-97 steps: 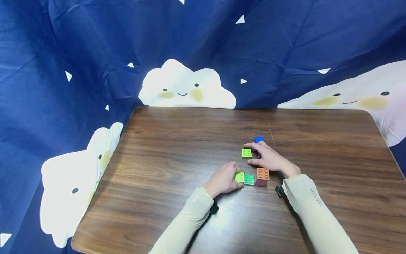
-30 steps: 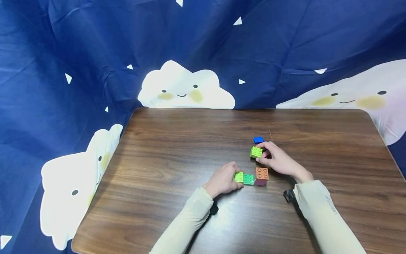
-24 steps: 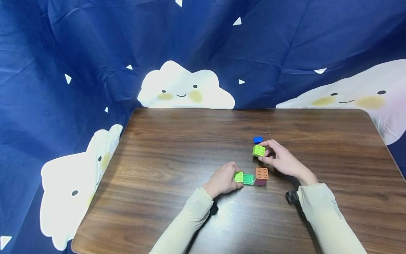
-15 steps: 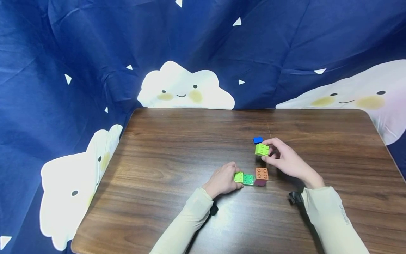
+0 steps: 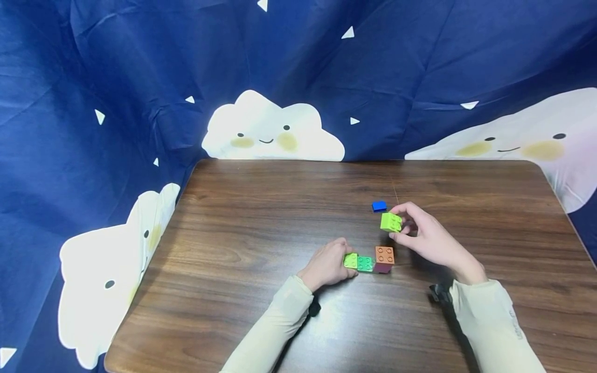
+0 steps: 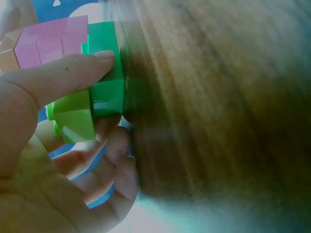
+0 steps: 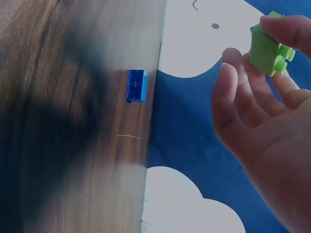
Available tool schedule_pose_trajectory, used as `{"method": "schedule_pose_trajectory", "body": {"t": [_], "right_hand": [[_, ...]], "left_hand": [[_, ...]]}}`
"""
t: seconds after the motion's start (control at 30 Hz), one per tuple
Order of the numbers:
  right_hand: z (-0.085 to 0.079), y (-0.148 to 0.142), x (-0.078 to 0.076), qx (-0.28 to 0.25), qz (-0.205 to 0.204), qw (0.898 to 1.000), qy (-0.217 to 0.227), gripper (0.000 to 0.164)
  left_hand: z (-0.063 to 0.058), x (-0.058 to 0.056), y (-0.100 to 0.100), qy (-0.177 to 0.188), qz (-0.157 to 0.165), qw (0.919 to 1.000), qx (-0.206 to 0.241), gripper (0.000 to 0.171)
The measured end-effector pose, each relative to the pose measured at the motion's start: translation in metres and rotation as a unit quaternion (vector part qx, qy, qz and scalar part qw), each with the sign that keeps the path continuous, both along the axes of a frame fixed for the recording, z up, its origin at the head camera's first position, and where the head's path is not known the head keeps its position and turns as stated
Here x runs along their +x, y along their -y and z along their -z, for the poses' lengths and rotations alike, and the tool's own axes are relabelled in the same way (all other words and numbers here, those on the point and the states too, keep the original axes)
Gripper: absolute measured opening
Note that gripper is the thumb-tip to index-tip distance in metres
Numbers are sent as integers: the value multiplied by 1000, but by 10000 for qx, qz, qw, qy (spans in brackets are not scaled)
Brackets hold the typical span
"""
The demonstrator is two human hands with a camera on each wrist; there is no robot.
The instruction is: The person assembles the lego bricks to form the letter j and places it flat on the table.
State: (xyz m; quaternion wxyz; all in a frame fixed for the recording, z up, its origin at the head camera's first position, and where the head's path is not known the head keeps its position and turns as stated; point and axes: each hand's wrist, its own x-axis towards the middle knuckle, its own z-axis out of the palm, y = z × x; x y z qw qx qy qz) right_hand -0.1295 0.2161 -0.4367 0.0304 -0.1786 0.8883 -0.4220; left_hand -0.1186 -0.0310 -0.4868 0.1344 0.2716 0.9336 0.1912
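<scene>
My left hand (image 5: pixel 326 262) grips a small assembly of toy building bricks on the table. Its base is a green brick (image 6: pixel 107 99); a lime brick (image 5: pixel 351 260) is joined to one end. At the other end rises a pink stack (image 6: pixel 51 41) topped by an orange brick (image 5: pixel 384 254). In the left wrist view the thumb presses against the green base. My right hand (image 5: pixel 426 238) pinches a separate lime brick (image 5: pixel 391 222) above the table, tilted so its studs (image 7: pixel 282 65) face the palm. Beyond it lies a blue brick (image 5: pixel 379 206), its hollow side showing in the right wrist view.
The brown wooden table (image 5: pixel 261 207) spreads out around both hands. Behind it and to its left hangs a blue cloth (image 5: pixel 373 67) with white clouds and triangles. A black strap piece (image 5: pixel 438 293) sits at the right wrist.
My right hand has taken hold of the lime brick, lifted it, drawn it rightwards and tipped it, its studs now turned toward the palm. The left hand and its assembly stay put.
</scene>
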Motion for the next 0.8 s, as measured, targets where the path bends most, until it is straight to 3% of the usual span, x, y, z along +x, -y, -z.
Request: {"method": "schedule_pose_trajectory", "body": {"t": [0.8], "right_hand": [[-18, 2, 22, 98, -106, 9986, -510, 41]], "left_hand": [[2, 0, 1, -38, -35, 9999, 107, 33]]}}
